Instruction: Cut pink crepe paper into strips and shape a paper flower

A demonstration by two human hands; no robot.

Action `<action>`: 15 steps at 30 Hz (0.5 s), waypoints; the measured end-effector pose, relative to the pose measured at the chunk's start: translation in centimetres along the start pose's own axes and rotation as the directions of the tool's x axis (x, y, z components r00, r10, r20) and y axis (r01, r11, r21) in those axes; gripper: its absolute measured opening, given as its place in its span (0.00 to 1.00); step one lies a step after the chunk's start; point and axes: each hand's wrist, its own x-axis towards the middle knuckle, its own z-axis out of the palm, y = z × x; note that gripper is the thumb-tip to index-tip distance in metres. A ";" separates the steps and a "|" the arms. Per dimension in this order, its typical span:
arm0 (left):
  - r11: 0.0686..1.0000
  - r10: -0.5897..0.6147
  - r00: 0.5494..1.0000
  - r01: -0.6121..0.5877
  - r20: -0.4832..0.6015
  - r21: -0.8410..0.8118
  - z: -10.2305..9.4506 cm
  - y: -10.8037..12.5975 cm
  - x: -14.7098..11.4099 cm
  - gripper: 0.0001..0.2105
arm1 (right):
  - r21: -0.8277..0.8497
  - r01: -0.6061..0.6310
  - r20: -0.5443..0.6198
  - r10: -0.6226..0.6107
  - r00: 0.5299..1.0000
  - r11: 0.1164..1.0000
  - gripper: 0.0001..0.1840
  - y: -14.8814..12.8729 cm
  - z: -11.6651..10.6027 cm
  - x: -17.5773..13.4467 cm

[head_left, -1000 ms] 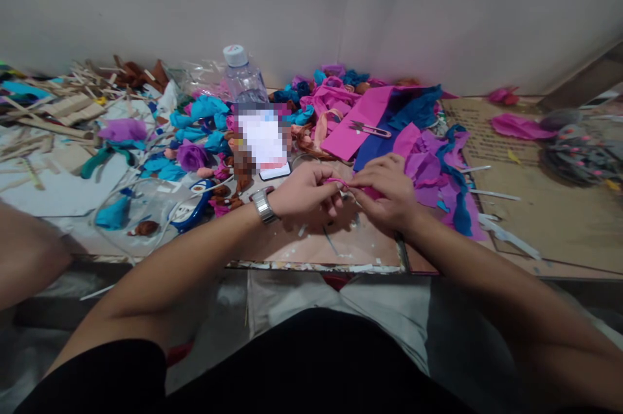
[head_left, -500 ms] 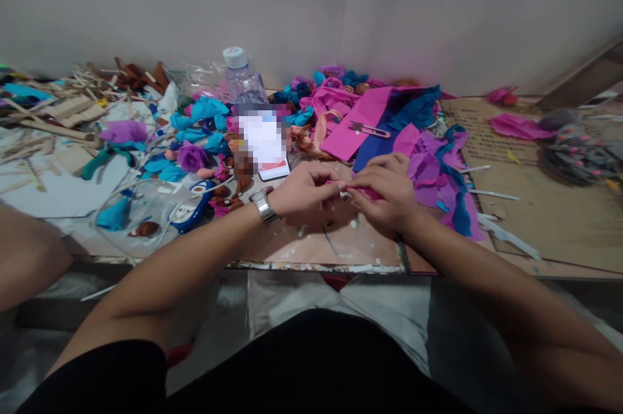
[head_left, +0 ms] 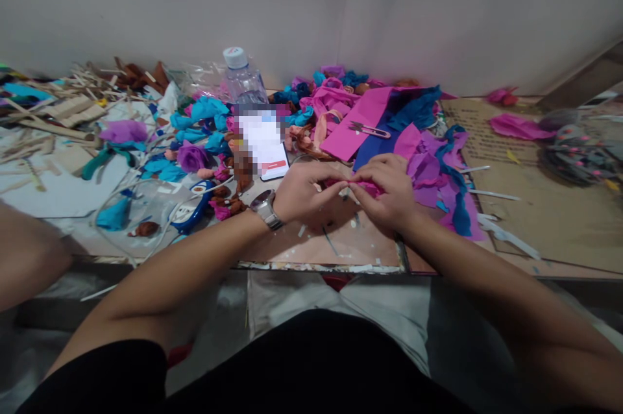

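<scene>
My left hand point(head_left: 309, 191) and my right hand point(head_left: 387, 192) meet fingertip to fingertip over the front of the table. Between them is a piece of magenta crepe paper point(head_left: 370, 189), mostly covered by the fingers. Both hands are closed in a pinch on it. A metal watch point(head_left: 267, 209) is on my left wrist. Just beyond the hands lie flat pink paper sheets point(head_left: 353, 132) with thread snips point(head_left: 370, 130) on top. Crumpled purple crepe paper point(head_left: 424, 167) sits beside my right hand. A phone point(head_left: 273, 167) lies close to my left hand.
A clear bottle point(head_left: 246, 83) stands behind the phone. Blue paper flowers point(head_left: 199, 112) and a blue tape roll point(head_left: 195, 209) are on the left. Farther left are wooden sticks point(head_left: 73, 109) and green-handled pliers point(head_left: 104, 161). Cardboard point(head_left: 516, 167) covers the right side. Another person's arm point(head_left: 29, 258) shows at left.
My left hand has shifted and turned slightly, its thumb and fingers now pressed against my right fingertips. More magenta paper shows between the hands. The things on the table have not moved.
</scene>
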 end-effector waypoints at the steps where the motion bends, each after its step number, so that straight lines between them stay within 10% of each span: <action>1: 0.996 0.064 0.998 -0.063 -0.002 0.067 0.0 0.0 0.0 0.10 | 0.010 -0.006 0.005 0.006 1.000 1.000 0.03 0.0 0.0 0.0; 6: 0.926 0.293 0.956 -0.285 0.006 0.246 -0.1 -0.4 -0.1 0.11 | 0.039 -0.026 0.029 0.024 0.999 0.999 0.02 -0.3 0.0 0.0; 15: 0.916 0.314 0.949 -0.308 0.017 0.259 0.0 -0.5 -0.2 0.09 | 0.073 -0.054 0.064 0.050 0.997 0.996 0.03 -1.0 -0.1 0.3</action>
